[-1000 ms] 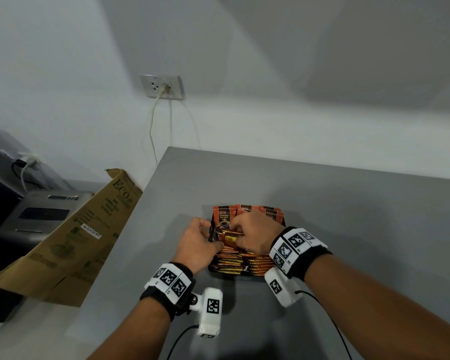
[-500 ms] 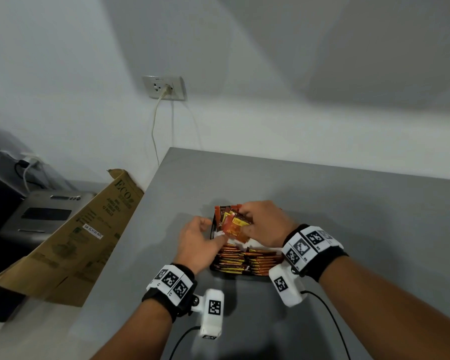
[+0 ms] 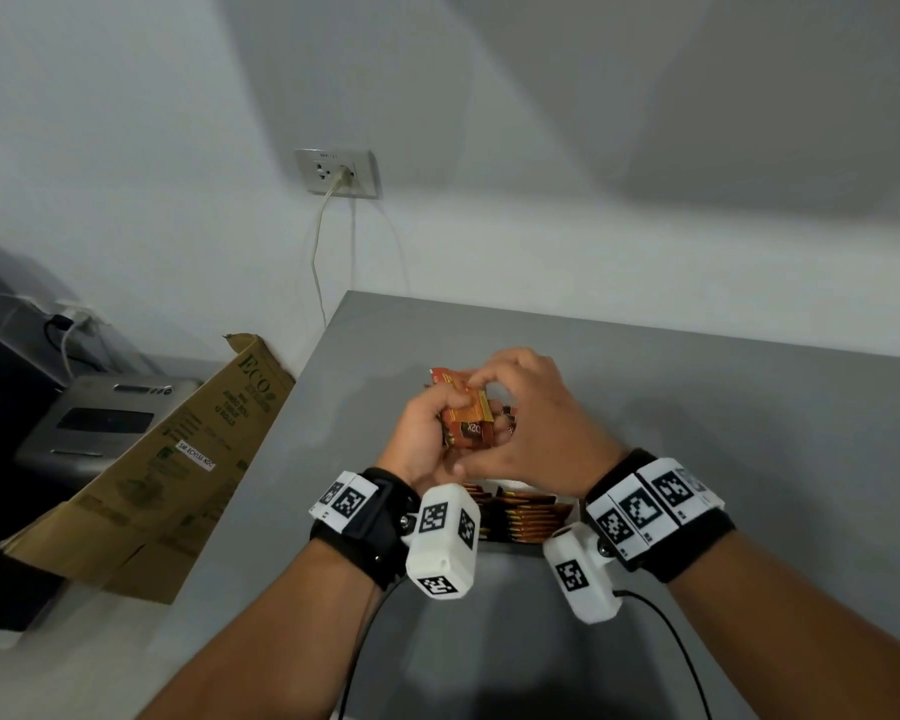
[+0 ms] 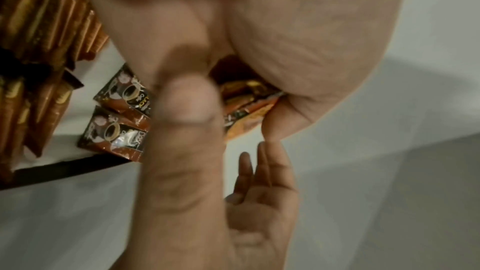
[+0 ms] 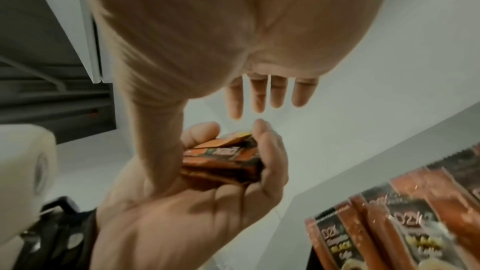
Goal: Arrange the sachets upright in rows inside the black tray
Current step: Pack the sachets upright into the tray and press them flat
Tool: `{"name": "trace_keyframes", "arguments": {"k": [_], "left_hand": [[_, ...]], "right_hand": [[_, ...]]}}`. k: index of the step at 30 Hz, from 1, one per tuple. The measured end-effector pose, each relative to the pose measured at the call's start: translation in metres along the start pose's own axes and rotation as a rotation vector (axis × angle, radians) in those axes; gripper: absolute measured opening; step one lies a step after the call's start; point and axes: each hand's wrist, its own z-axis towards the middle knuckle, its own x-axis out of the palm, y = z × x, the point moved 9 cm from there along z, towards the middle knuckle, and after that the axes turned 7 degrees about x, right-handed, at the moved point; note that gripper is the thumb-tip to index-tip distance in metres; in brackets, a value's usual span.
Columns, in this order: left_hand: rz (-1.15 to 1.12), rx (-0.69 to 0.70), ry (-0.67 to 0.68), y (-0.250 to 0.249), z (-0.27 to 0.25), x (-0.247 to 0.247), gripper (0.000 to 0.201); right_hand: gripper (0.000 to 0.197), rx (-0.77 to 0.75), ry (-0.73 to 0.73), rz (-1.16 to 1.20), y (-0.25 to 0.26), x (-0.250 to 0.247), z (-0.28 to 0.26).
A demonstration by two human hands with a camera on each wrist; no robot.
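My left hand (image 3: 427, 433) clamps a small stack of sachets (image 3: 468, 426) above the black tray (image 4: 64, 169); my right hand (image 3: 536, 423) pinches the stack's top edge. Open grey worktop (image 3: 749, 407) lies right and beyond.

A grey table (image 3: 697, 407) stands against the wall; on it sits a black tray (image 4: 64, 168) of sachets (image 3: 526, 519).
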Motion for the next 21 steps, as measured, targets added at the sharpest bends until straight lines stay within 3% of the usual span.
{"name": "trace_keyframes", "arguments": {"k": [2, 3, 8, 12, 16, 19, 21], "left_hand": [[0.031, -0.044, 0.081, 0.004, -0.005, 0.008, 0.030], [0.061, -0.065, 0.122, 0.006, -0.008, 0.013, 0.030], [0.051, -0.098, 0.157, 0.013, -0.012, 0.019, 0.022], [0.116, -0.118, 0.128, 0.015, -0.010, 0.016, 0.029], [0.123, -0.058, 0.097, 0.006, -0.007, 0.014, 0.045], [0.105, -0.018, 0.148, 0.003, -0.007, 0.014, 0.057], [0.131, -0.022, 0.180, 0.005, -0.006, 0.015, 0.059]], "right_hand": [[0.106, -0.006, 0.078, -0.039, 0.001, 0.000, -0.001], [0.112, -0.015, 0.114, -0.053, 0.003, 0.002, -0.002], [0.070, -0.102, 0.120, -0.034, 0.007, 0.003, -0.002], [0.072, -0.122, 0.119, -0.066, 0.006, 0.006, -0.002], [0.081, -0.009, 0.138, 0.155, -0.007, -0.004, -0.004], [0.044, 0.072, 0.006, 0.255, -0.023, -0.020, -0.003], [0.031, 0.087, -0.034, 0.279, -0.028, -0.023, -0.002]]}}
